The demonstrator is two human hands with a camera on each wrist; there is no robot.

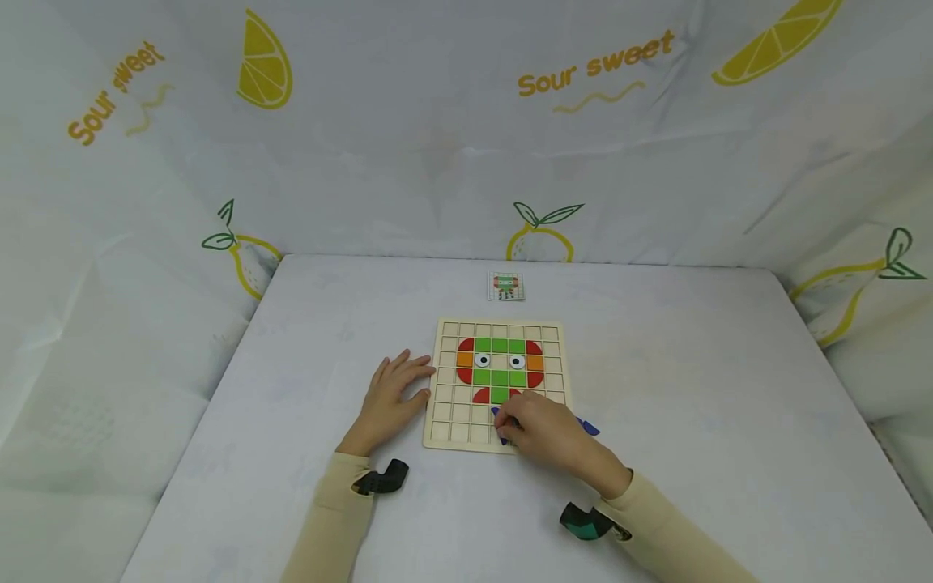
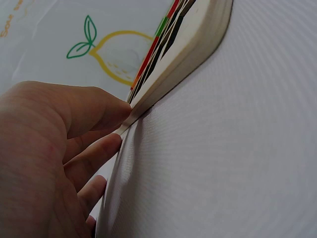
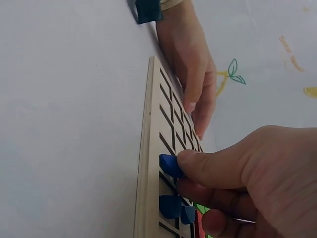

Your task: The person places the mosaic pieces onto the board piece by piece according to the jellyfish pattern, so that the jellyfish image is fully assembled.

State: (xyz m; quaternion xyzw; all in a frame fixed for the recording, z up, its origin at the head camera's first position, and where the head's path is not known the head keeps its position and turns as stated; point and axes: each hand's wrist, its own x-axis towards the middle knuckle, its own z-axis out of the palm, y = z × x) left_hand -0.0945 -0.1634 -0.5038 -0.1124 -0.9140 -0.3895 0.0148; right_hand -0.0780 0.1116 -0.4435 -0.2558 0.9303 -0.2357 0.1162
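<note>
A square wooden grid board (image 1: 446, 433) lies on the table, bearing red, green and orange tiles and two round eye tiles (image 1: 483, 360). My left hand (image 1: 389, 405) lies along its left edge, fingers spread and loosely extended; the thumb (image 2: 111, 111) touches the rim in the left wrist view. Over the board's lower part, my right hand (image 1: 547, 433) pinches a small blue tile (image 3: 170, 165) between thumb and forefinger. Another blue tile (image 1: 496, 411) shows just beyond the fingertips. More blue tiles (image 3: 170, 206) appear below the pinch in the right wrist view. The hand hides part of the board.
Blue tiles (image 1: 589, 427) lie by the board's right edge, partly behind the right hand. A pattern card (image 1: 506, 286) showing a similar figure lies beyond the board. White cloth (image 1: 408, 162) with lemon prints rises behind the table.
</note>
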